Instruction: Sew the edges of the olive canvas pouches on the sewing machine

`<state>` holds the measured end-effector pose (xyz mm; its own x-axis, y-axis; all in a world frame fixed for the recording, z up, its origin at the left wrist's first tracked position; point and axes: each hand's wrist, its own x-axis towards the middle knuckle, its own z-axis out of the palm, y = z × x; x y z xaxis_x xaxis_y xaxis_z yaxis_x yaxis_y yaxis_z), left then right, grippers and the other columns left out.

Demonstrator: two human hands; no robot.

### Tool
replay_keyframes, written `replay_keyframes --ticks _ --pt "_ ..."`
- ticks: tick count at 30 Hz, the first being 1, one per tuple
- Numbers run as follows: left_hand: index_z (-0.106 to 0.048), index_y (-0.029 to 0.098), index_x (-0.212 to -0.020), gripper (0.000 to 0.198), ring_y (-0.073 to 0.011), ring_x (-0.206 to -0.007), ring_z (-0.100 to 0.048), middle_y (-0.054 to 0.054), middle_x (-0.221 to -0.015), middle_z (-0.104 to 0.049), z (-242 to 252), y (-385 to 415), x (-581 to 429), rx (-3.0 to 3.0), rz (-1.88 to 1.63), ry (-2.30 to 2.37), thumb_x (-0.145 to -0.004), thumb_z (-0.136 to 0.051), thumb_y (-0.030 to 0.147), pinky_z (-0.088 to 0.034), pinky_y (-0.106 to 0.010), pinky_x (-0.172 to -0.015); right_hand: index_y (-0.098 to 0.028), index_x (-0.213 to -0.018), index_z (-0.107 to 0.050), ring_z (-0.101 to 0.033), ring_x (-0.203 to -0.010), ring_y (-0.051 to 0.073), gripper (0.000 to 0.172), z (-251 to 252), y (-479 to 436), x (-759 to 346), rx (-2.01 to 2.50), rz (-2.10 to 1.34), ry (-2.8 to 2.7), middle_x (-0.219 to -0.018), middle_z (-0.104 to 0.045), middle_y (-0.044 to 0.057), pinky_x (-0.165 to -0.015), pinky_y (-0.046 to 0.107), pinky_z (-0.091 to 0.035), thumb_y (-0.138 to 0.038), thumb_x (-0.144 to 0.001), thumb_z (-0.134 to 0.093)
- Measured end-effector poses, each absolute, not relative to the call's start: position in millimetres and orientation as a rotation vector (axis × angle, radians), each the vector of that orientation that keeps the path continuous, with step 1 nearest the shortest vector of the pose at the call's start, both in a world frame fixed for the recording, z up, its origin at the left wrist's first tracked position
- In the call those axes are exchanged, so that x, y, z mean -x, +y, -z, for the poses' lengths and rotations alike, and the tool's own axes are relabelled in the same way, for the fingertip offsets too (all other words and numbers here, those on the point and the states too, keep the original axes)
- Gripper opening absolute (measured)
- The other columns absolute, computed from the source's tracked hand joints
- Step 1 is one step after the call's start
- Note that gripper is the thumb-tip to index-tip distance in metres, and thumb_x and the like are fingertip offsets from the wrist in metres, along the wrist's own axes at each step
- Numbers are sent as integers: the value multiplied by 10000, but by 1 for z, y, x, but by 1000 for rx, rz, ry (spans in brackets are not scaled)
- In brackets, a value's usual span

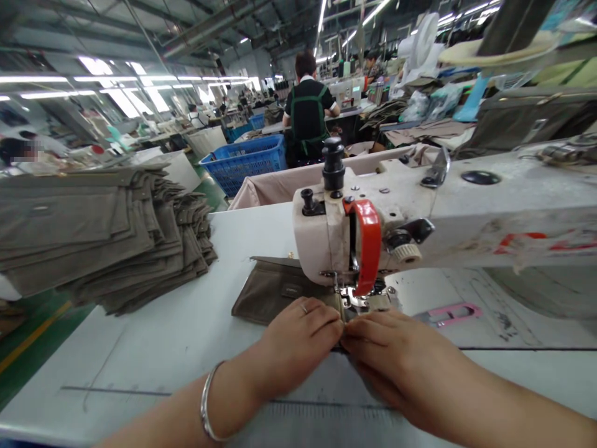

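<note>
Holding brown fabric point(265, 291) at sewing machine point(311, 239).
Left hand point(298, 339), right hand point(396, 354): fingers curled, nearly closed on its near right edge.

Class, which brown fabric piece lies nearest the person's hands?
The piece at the sewing machine, partly under the left hand; others, like those in the pile, lie farther away.

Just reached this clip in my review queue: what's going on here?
The person's left hand rests on a dark fabric piece at a sewing machine. The right hand meets it just in front of the presser foot. Pink snips lie to the right, and a stack of similar pieces sits at left.
</note>
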<state>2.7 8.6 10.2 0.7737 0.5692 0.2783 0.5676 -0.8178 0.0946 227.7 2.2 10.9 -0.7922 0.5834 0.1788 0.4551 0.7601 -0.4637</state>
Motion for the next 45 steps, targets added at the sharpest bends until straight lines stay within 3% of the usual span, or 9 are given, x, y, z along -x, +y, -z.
replay_keyframes --ticks 5,10,15,21,29,35,39,43,45 --pt "-564 126 -1132 190 -162 -972 -576 -50 -1087 -647 0 10 -5 -2864 -753 887 -979 -452 131 -483 -318 -919 -201 -1123 -586 -501 -966 218 276 -6 -4 -229 847 -629 -2588 -1051 -583 47 -849 400 -430 -117 -887 -472" --pt "-605 156 -1074 213 -151 -924 -596 -37 -1015 -662 -2 9 -10 -2786 -655 941 -999 -406 169 -479 -323 -903 -189 -1060 -606 -493 -940 229 255 -5 -4 -227 851 -649 -2558 -1023 -582 52 -825 417 -425 -99 -860 -476" --pt "-584 145 -1170 250 -148 -1030 -597 -48 -1093 -675 -5 6 -7 -2810 -628 930 -976 -429 114 -459 -304 -958 -189 -963 -604 -498 -939 224 196 -6 -3 -232 839 -671 -2535 -1020 -586 53 -834 407 -428 -89 -870 -463" --pt "-603 184 -1103 175 -134 -1007 -624 -19 -1090 -693 -1 5 -5 -2640 -752 1007 -939 -553 150 -483 -298 -949 -183 -997 -580 -494 -946 239 205 -4 -3 -233 851 -614 -2545 -1035 -578 67 -835 422 -436 -82 -859 -466" --pt "-593 163 -1051 149 -155 -953 -610 -40 -1012 -680 0 6 -6 -2714 -780 929 -942 -515 99 -472 -334 -924 -187 -1028 -591 -492 -927 237 262 -4 1 -230 884 -662 -2523 -1026 -586 56 -828 429 -425 -72 -817 -485" --pt "-562 160 -1011 147 -158 -897 -601 -39 -977 -663 -1 7 -8 -2657 -728 1046 -933 -479 67 -494 -311 -861 -193 -870 -605 -506 -916 199 171 -6 0 -237 797 -780 -2474 -978 -592 47 -811 368 -416 -88 -875 -470" --pt "-570 183 -988 196 -178 -990 -565 -45 -1091 -611 -2 5 -7 -2690 -654 1033 -934 -434 52 -470 -346 -914 -196 -826 -603 -522 -889 203 165 -11 4 -242 795 -688 -2473 -930 -601 48 -795 378 -411 -114 -878 -471" --pt "-550 168 -1095 226 -209 -1103 -520 -82 -1200 -541 -5 3 -9 -2615 -608 1112 -873 -585 139 -432 -368 -1000 -219 -898 -630 -540 -870 222 160 -20 18 -265 972 -457 -2453 -894 -602 44 -778 397 -421 -151 -868 -488" --pt "-533 158 -1095 288 -205 -1110 -512 -82 -1189 -537 -6 3 -11 -2574 -631 1155 -824 -609 99 -423 -354 -1017 -243 -915 -632 -555 -860 222 161 -22 26 -283 1107 -351 -2428 -897 -603 31 -780 392 -434 -151 -838 -524"
